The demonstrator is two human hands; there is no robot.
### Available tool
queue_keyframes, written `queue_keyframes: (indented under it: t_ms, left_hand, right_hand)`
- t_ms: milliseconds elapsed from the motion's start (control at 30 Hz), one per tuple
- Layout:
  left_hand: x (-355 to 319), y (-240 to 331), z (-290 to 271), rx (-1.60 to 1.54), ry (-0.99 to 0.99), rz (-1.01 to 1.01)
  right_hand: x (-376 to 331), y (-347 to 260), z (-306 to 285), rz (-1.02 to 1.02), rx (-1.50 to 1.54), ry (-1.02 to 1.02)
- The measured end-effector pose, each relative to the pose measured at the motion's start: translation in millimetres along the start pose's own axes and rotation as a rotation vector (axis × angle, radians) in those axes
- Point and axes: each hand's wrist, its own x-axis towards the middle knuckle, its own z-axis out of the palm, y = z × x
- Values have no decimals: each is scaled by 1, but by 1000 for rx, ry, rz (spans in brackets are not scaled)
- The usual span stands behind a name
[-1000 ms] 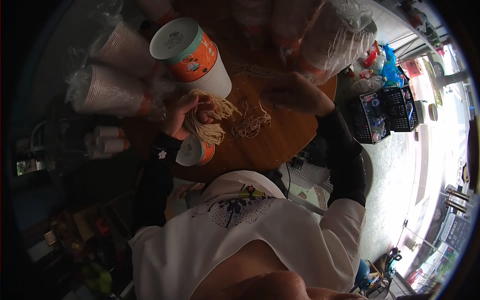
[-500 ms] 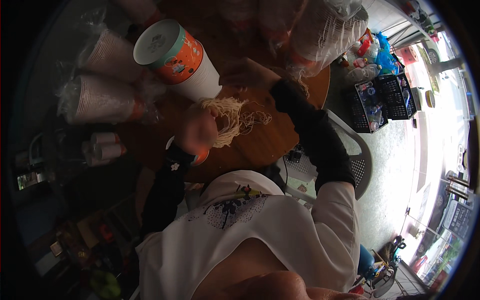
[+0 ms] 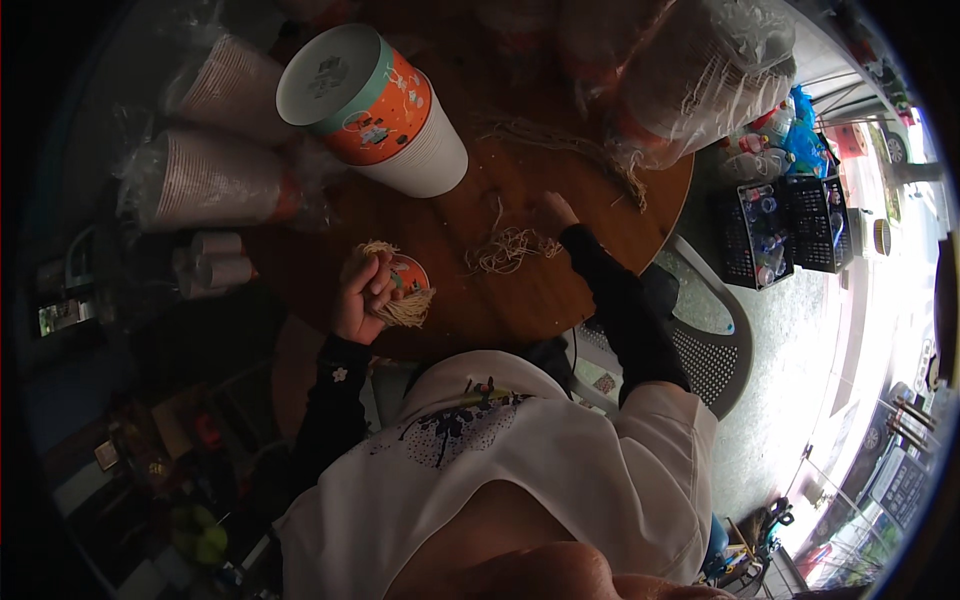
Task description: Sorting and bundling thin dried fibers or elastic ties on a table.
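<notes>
My left hand is closed around a bundle of cream strings, whose ends stick out on both sides of the fist. Right beside it is an orange paper cup, partly covered by the hand and strings. My right hand is low over the wooden table, by a loose tangle of string. Its fingers are dark and small, so whether they hold a strand is unclear. Beyond the hands, a tall stack of paper tubs stands upside down, its top one orange and green.
Plastic-wrapped stacks of white tubs lie at the left, and another wrapped stack is at the far right. More long strings lie near that one. A grey plastic chair and black crates of bottles are at the right.
My left hand has moved left and nearer me with the string bundle, away from the tangle. My right hand has drawn away from the tub stack, toward me and rightward.
</notes>
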Motion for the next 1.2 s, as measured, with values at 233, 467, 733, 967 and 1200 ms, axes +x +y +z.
queue_keyframes:
  t_ms: [233, 467, 733, 967, 1200]
  left_hand:
    - [35, -7, 24, 21, -81, 70]
    - [48, -8, 68, 164, -349, 188]
    - [12, -9, 63, 358, -259, -2]
    - [-32, 25, 65, 200, -227, 155]
    - [-48, 29, 59, 189, -147, 193]
  right_hand:
    - [-67, -119, -169, -373, 616, -270]
    - [-79, -178, -199, -560, 613, -290]
    - [-35, -129, -146, -280, 931, -129]
    - [24, 16, 75, -235, 175, 53]
    - [7, 17, 121, -261, -81, -18]
